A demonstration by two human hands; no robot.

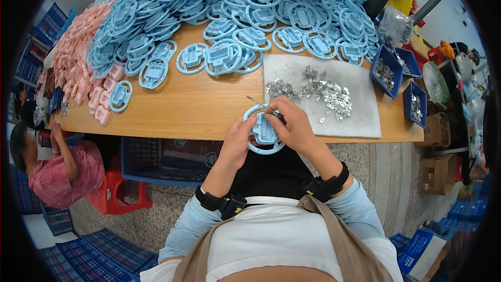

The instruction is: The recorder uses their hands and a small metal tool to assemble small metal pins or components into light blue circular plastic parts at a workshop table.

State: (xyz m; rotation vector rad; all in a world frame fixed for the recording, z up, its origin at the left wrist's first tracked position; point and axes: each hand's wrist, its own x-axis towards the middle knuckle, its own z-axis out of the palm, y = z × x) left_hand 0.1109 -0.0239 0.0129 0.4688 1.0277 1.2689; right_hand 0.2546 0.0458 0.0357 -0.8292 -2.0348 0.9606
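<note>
Light blue ring part (pixel 265 142) with a boxed center: centre of frame, at the near edge of the tabletop (pixel 198 109), held in hand. Left hand (pixel 236 143) has its fingers closed on the ring's left side, thumb on top, pinching the rim. Right hand (pixel 292 124) is over the ring's upper right, fingers pinching a thin pointed tool (pixel 254 100), tip aimed up and left; can't tell whether those fingers also touch the ring. Right of centre: white pad (pixel 360 65) with loose shiny metal pieces (pixel 334 99) scattered on it, just beyond the right hand. Three blue bins (pixel 423 108) at the pad's right, metal pieces in them too. Big heap of similar blue parts (pixel 229 0) across the top of frame, a few lying loose nearer the middle. Pink parts (pixel 83 47) piled upper left. Blue crate (pixel 156 178) below the tabletop edge, left of centre. Person in a pink top (pixel 68 175) lower left, beside a red stool (pixel 112 193).
</note>
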